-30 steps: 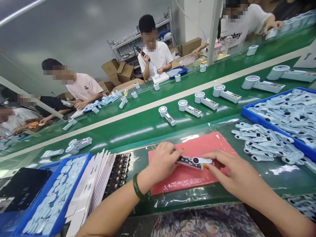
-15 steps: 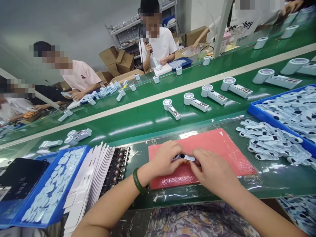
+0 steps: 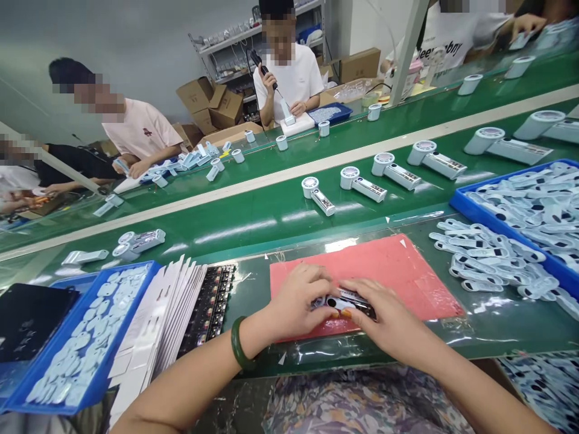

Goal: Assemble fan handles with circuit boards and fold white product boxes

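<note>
Over the red mat (image 3: 420, 283), my left hand (image 3: 298, 301) pinches the left end of a light-blue plastic handle piece (image 3: 333, 303) with a black oval on it. My right hand (image 3: 389, 313) grips its right end, where a dark, shiny strip shows under the fingers. Much of the piece is hidden by both hands. To the right of the mat lies a pile of light-blue handle covers (image 3: 479, 259) with black ovals. Left of the mat are a row of dark circuit boards (image 3: 210, 307) and a stack of white sheets (image 3: 156, 313).
A blue tray (image 3: 461, 202) of handle covers stands at right, another blue tray (image 3: 147, 274) of small light-blue parts at left. Beyond runs a green conveyor belt (image 3: 253, 217) carrying several handheld fans (image 3: 364, 187). Co-workers sit across it, one person (image 3: 289, 84) holding a power screwdriver.
My hands have turned the piece, so its face with the black oval and the dark strip shows more. My right hand has shifted slightly. The whole view has moved a little.
</note>
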The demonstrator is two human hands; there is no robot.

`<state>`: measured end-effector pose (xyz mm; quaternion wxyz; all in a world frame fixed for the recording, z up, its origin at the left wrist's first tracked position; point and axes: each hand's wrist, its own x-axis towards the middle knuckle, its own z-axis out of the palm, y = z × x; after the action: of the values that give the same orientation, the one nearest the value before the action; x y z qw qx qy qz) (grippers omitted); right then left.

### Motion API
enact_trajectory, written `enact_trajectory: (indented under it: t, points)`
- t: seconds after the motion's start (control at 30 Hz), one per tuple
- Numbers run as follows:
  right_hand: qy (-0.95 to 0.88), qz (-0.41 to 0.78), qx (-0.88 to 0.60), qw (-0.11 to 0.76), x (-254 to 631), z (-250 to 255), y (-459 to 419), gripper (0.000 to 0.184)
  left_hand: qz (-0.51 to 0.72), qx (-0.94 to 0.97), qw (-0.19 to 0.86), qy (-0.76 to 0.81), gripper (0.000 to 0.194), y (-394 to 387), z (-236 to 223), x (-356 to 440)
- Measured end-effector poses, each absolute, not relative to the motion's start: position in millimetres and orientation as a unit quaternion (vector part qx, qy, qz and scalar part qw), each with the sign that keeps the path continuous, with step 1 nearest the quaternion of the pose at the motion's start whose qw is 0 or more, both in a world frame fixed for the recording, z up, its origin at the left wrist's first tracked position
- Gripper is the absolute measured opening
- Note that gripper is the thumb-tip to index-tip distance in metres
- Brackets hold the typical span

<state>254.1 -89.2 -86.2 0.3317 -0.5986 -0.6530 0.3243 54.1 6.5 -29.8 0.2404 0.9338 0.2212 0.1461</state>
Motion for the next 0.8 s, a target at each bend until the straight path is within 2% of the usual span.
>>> enact_trajectory:
  t: [0.07,0.3,0.4,0.47,0.53,0.6,0.67,0.8]
  points:
    - [-0.673,0.318,-0.591,0.310,252,-83,-93,0.035,0.124,0.934,0.236,0.239,0.024,-3,-29,52]
    - [-0.682,0.289,-0.601,0.302,247,-84,-87,0.023,0.113,0.948,0.163,0.251,0.017,-14,-35,58]
    - [-0.698,0.269,-0.588,0.306,247,-87,-90,0.029,0.088,0.956,0.154,0.232,0.023,-14,-32,57]
    - [-0.705,0.254,-0.583,0.316,249,-88,-96,0.038,0.068,0.963,0.122,0.229,0.032,-16,-31,55]
    - [-0.706,0.233,-0.581,0.332,256,-89,-103,0.047,0.054,0.969,0.076,0.229,0.034,-16,-30,55]
    - [-0.702,0.184,-0.592,0.350,271,-88,-109,0.046,0.049,0.974,0.031,0.221,0.032,-6,-27,55]
    - [-0.688,0.102,-0.627,0.352,293,-87,-112,0.035,0.048,0.976,-0.017,0.213,0.033,19,-21,55]
    - [-0.629,-0.064,-0.733,0.250,343,-81,-104,0.027,0.072,0.959,-0.116,0.248,0.035,117,-7,59]
